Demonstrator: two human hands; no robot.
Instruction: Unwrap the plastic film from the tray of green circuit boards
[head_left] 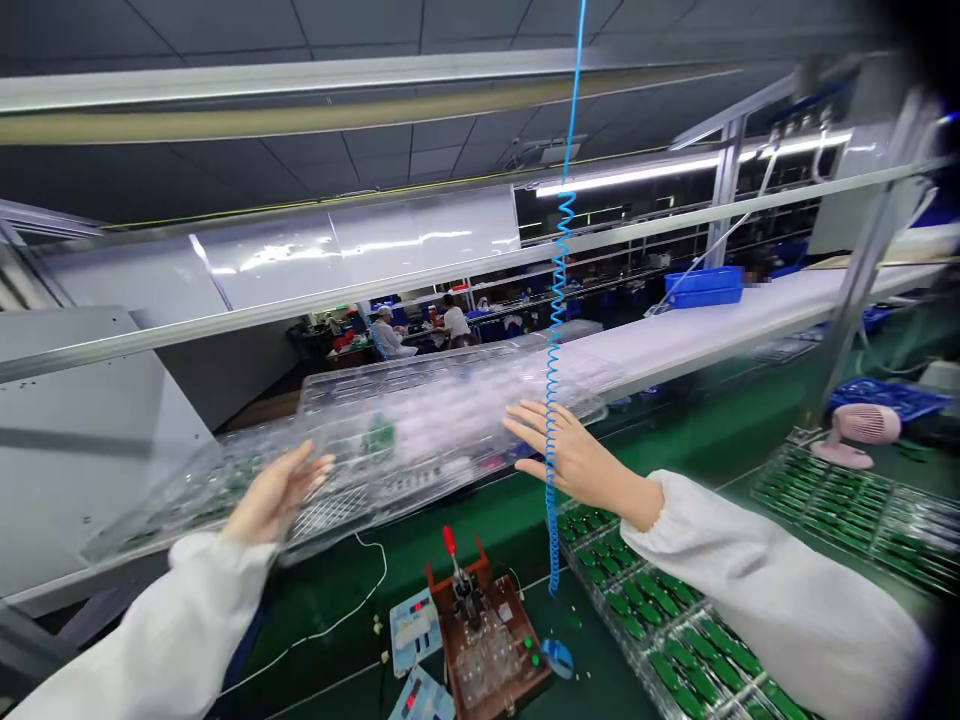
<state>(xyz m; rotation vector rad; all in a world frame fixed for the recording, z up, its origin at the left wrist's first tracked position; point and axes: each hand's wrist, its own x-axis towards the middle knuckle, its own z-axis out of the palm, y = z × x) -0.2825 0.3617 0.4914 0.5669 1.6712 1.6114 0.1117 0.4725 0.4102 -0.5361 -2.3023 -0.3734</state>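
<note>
left sleeve [142, 630]: white, gathered cuff | right sleeve [772, 590]: white, gathered cuff | left hand [274, 490]: bare | right hand [577, 460]: bare

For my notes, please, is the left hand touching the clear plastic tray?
Cannot tell: the head view shows the left hand overlapping the clear plastic tray, no plain contact or gap.

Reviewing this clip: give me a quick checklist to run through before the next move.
1. Hands free: ok. The left hand and right hand are open, holding nothing.
2. Hands on the clear plastic tray: cannot tell. Contact is unclear.
3. Blue coiled cord away from the right hand: not ok. It hangs across it.
4. Red-handled clamp fixture apart from the hands: ok. It sits below them.
5. Right sleeve off the green-board trays: cannot tell.
</note>
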